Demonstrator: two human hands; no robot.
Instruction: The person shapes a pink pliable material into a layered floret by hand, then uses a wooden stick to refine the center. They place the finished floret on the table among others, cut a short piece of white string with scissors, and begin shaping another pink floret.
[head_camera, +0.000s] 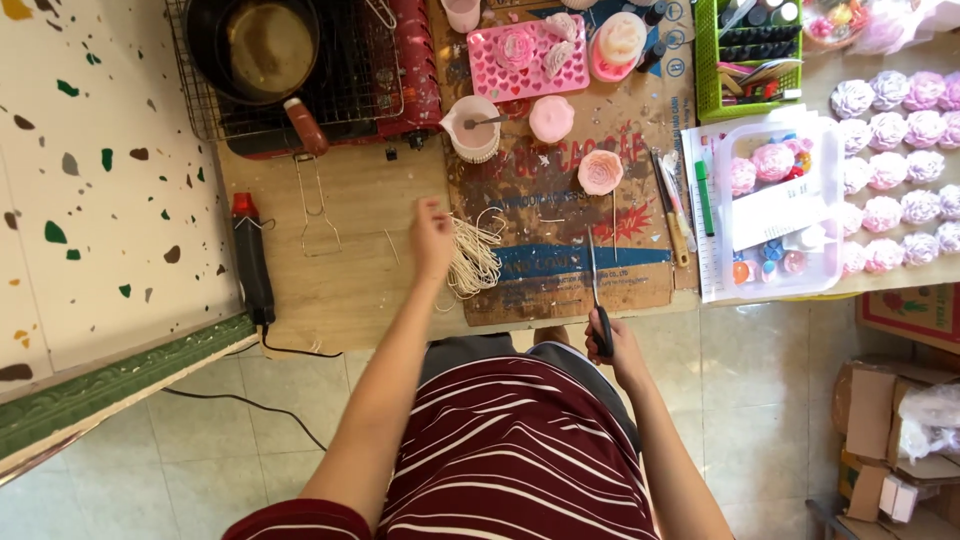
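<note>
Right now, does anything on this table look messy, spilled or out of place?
Yes. The cardboard mat is stained and speckled with wax drips. The wicks by the left hand lie in a loose tangle. The right hand holds scissors at the table edge.

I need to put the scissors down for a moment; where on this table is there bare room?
Bare wood lies left of the left hand, between the black heat gun, the wire tongs and the bundle of white wicks. The stained cardboard sheet is free near the front edge. Crowded: around the pink heart-patterned mould tray and clear plastic box.
</note>
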